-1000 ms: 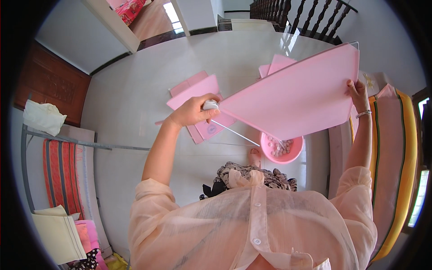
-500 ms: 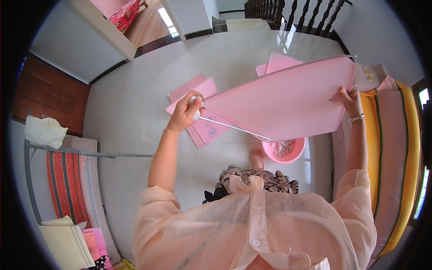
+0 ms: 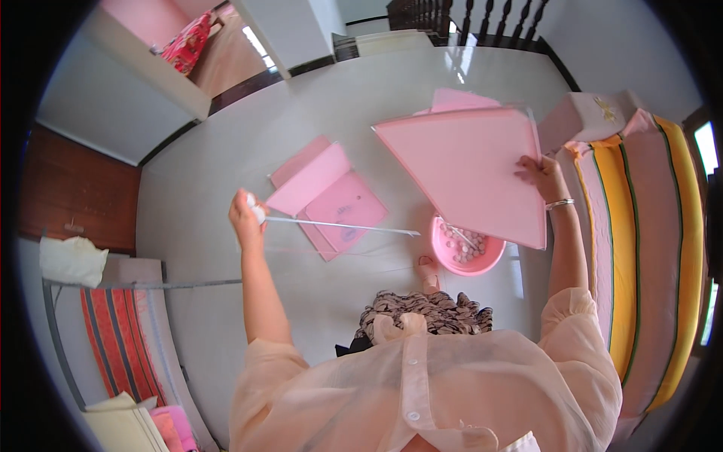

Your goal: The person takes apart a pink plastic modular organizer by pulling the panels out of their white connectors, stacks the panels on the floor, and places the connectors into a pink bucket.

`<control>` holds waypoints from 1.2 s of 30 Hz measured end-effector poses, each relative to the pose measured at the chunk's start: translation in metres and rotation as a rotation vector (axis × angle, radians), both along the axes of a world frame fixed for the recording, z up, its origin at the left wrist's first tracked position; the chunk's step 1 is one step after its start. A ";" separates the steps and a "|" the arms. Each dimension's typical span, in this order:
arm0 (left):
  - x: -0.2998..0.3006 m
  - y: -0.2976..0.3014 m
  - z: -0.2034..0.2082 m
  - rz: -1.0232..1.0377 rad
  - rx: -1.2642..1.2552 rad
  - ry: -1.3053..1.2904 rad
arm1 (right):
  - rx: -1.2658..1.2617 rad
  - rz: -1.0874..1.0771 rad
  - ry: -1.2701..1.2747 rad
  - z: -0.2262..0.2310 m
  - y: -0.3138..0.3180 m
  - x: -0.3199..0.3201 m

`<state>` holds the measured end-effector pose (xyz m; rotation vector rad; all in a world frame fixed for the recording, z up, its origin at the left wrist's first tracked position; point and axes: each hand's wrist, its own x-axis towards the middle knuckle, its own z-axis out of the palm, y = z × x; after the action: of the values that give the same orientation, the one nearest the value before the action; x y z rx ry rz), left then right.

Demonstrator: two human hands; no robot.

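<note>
My left hand (image 3: 247, 220) is closed round a white ball-like plastic connector, from which a thin white rod (image 3: 339, 225) sticks out to the right with its far tip free. My right hand (image 3: 544, 178) grips the right edge of a large pink panel (image 3: 467, 166). This panel is held tilted above the floor, and a thin rod edge runs along its rim. Under its lower edge stands a pink basin (image 3: 449, 258) with several small round pale connectors in it. Several pink panels (image 3: 348, 203) lie on the floor between my hands, one of them standing partly folded up.
More pink panels (image 3: 461, 99) lie behind the held one. To the right is a sofa with pink and yellow covers (image 3: 621, 248). A metal rack bar (image 3: 188, 285) and a striped red cloth (image 3: 124, 343) are at left. Dark railings (image 3: 482, 22) stand at the back.
The hands have moved apart: my left hand with the rod went left and down, away from the panel. The panel in my right hand dropped lower and swung left.
</note>
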<state>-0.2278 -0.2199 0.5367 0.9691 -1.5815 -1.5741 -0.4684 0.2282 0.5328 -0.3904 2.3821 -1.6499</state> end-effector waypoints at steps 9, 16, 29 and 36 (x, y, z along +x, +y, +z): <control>0.037 -0.017 -0.056 0.160 -0.123 -0.134 | 0.061 -0.244 -0.322 -0.030 0.047 -0.038; 0.037 -0.010 -0.088 0.285 -0.099 -0.361 | -0.665 -0.756 -0.345 -0.122 0.068 -0.086; -0.051 0.057 -0.092 0.114 0.058 -0.350 | -0.720 -0.813 -0.940 -0.279 -0.054 -0.157; -0.075 0.062 -0.084 -0.024 0.076 -0.226 | 0.116 0.515 -0.514 -0.224 -0.136 -0.044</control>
<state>-0.3027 -0.1579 0.4531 1.2090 -1.7000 -1.5962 -0.5129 0.0917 0.3084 -0.4463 1.7937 -1.1937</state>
